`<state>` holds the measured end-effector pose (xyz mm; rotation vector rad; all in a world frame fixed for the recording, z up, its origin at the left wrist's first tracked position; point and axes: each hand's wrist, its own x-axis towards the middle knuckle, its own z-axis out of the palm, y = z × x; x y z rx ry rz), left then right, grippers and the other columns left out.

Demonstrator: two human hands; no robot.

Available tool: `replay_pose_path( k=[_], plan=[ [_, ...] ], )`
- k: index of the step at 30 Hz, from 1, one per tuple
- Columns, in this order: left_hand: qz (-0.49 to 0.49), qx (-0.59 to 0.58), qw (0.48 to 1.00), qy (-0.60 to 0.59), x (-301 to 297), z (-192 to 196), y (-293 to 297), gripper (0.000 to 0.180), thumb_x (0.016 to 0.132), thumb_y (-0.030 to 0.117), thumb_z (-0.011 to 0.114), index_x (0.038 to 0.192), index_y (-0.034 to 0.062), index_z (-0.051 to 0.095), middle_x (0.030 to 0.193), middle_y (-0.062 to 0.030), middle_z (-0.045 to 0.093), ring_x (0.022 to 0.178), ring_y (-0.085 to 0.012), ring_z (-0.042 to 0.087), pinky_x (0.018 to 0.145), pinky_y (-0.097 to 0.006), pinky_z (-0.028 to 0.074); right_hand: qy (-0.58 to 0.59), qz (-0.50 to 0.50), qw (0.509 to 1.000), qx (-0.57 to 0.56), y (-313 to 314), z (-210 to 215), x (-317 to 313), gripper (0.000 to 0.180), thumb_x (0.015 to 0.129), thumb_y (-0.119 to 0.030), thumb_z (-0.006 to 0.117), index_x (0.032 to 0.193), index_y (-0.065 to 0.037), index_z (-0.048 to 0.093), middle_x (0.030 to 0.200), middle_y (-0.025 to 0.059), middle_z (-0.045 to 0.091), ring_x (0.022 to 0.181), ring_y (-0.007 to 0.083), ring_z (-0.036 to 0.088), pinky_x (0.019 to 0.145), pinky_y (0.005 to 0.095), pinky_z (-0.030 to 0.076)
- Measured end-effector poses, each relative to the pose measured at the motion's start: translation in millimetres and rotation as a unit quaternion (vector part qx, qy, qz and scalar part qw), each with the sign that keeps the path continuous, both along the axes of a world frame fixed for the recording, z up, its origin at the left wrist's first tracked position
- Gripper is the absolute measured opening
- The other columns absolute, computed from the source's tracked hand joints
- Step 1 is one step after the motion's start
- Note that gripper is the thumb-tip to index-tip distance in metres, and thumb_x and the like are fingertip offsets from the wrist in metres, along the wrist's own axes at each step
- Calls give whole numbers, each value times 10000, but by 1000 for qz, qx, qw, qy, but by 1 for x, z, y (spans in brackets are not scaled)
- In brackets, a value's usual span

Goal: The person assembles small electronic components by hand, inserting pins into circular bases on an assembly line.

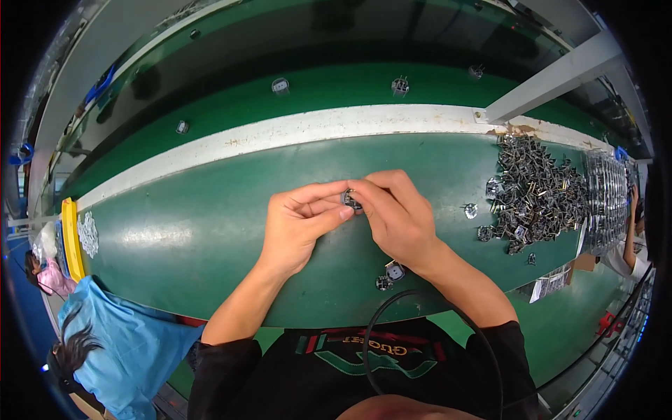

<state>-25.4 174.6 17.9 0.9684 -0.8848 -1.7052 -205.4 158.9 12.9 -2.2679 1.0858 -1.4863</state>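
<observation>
Both hands meet above the middle of the green bench. Between the thumb and fingers of my left hand (297,217) is a small round black electronic part (352,201) with metal pins. My right hand (400,213) pinches at its right side, so the fingers hide much of it. Below my right hand lie two similar loose parts, one with a pale square face (395,271) and a darker one (383,283). A large heap of such black parts (535,192) covers the right of the bench, with a few single ones along its near and left edges.
A white rail (294,128) divides the bench from a green belt (336,80) carrying spaced parts. A grey post (553,77) slants at right. Left are a yellow bin (71,238) and small white pieces (88,234). A person in blue (126,343) sits close at left; a black cable crosses my right forearm.
</observation>
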Motion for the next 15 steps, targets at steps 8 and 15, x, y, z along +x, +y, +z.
replay_pose_path(
  k=[8, 15],
  plan=[
    [25, -135, 948, -286, 0, 14, -91, 219, 817, -7, 659, 1026, -43, 711, 885, -83, 722, 810, -124, 673, 778, -270, 544, 103, -6, 989, 106, -6, 24, -35, 273, 829, 13, 663, 1101, -1, 681, 921, 105, 629, 816, 282, 644, 694, 364, 539],
    [192, -172, 834, -488, 87, -11, -258, 269, 836, 128, 690, 1062, -10, 740, 864, -119, 737, 792, -166, 679, 733, -278, 506, 226, -57, 952, 199, 17, 56, -118, 172, 851, -56, 645, 1015, -19, 680, 863, 108, 628, 781, 311, 633, 675, 417, 533]
  ],
)
